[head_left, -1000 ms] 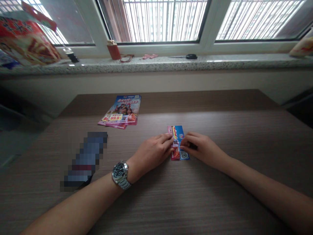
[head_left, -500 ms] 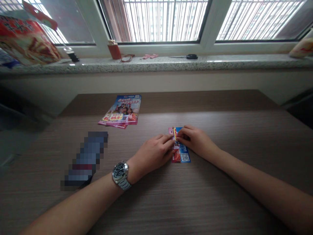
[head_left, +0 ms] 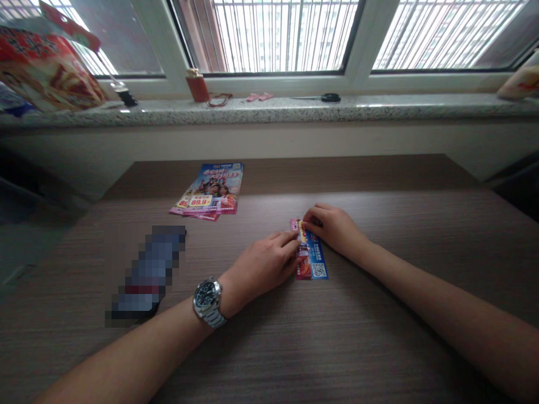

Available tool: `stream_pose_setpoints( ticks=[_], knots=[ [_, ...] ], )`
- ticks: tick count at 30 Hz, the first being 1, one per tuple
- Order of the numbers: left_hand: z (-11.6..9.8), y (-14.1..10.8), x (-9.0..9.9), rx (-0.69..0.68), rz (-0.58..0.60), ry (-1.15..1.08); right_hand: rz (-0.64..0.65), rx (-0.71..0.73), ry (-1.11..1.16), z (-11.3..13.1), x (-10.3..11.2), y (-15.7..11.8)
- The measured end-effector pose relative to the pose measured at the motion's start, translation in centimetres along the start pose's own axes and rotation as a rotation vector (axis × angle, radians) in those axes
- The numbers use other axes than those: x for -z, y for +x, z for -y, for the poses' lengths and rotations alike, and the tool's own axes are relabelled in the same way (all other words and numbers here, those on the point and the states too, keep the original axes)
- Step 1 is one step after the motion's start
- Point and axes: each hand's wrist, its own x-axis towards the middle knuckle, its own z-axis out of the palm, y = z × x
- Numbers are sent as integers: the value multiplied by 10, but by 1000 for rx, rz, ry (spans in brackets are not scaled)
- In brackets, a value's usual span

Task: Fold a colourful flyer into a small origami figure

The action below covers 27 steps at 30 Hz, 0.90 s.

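A narrow, folded-looking printed flyer [head_left: 316, 258] lies on the brown wooden table, its QR code at the lower right corner. My left hand [head_left: 265, 261], with a metal watch at the wrist, rests on its left edge, fingers together and bent down. At the flyer's top end is my right hand [head_left: 332, 224], thumb and forefinger pinched on the paper. Farther back on the left lies a stack of similar colourful flyers [head_left: 217, 188].
A blurred-out dark phone-like object [head_left: 151, 269] lies left of my left forearm. On the stone windowsill [head_left: 273, 112] stand a red lighter-like item [head_left: 197, 86], black-handled scissors [head_left: 330, 97], pink pieces and a large red food bag [head_left: 46, 70].
My right hand has slid a little up and left along the flyer, uncovering more of its blue right side. My left hand has stayed in place.
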Motion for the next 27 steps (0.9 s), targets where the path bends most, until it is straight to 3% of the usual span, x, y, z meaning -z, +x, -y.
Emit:
stream_pose_setpoints(
  ticks=[15,27],
  knots=[
    [-2,1,0,8,-25,-20,-61,-7,-66,-6,-6,13],
    [0,-1,0,13,-18,-34,-97,30,27,-8,-4,3]
  ],
)
